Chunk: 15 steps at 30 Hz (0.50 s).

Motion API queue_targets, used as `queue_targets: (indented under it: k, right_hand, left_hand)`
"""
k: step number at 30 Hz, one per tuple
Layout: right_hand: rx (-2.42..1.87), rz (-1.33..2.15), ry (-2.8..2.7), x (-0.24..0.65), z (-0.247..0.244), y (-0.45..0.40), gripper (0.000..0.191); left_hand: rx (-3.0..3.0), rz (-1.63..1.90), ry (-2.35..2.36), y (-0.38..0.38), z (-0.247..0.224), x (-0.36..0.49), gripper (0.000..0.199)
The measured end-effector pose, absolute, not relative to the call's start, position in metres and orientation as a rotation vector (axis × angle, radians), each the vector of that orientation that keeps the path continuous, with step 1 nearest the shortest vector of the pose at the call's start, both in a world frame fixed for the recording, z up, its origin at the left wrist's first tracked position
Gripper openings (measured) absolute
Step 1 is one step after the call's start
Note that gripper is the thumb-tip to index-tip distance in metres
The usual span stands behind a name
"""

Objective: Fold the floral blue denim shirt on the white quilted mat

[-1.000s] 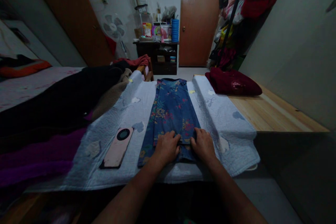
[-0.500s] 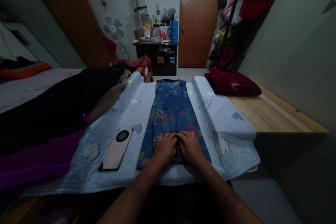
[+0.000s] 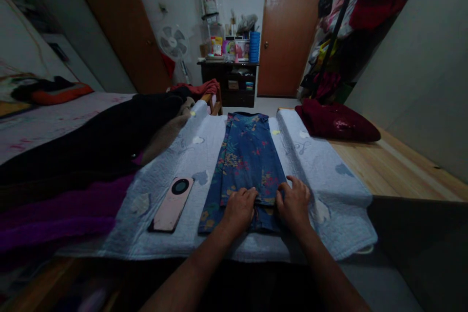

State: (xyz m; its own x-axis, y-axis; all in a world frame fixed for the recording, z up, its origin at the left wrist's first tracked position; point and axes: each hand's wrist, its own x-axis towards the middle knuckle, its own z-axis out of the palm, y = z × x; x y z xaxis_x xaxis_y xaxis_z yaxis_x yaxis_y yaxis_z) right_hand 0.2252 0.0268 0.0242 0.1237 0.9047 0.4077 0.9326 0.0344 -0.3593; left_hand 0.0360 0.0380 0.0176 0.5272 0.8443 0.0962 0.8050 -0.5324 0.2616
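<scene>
A blue floral garment (image 3: 248, 151) lies folded lengthwise on a pale blue quilted cloth (image 3: 193, 156), its dark collar or waist edge at the far end. My left hand (image 3: 240, 208) rests on the near part of the folded layer, fingers bent and together at its lower edge. At the garment's near right edge, my right hand (image 3: 294, 204) has its thumb and fingers curled against the fabric, the index finger somewhat raised. Whether fabric is pinched under the fingertips is hard to see. A pink phone (image 3: 171, 208) lies face down left of the garment.
Dark and purple clothing (image 3: 80, 141) is heaped on the left. A dark red folded item (image 3: 338, 121) sits on the wooden board (image 3: 361, 165) at the right. Beyond are a fan (image 3: 172, 41), a dark cabinet (image 3: 228, 80) and a door (image 3: 288, 29).
My right hand has moved right, away from my left hand, and the upper layer now spreads over to the garment's right side. The view has shifted slightly left.
</scene>
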Motion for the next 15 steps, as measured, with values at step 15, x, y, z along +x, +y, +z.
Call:
queue_targets:
  k: [15]
  right_hand:
    - [-1.608,0.195,-2.202,0.185,-0.007,0.048,0.045]
  left_hand:
    - [2.185,0.825,1.729,0.092,0.027,-0.036,0.028]
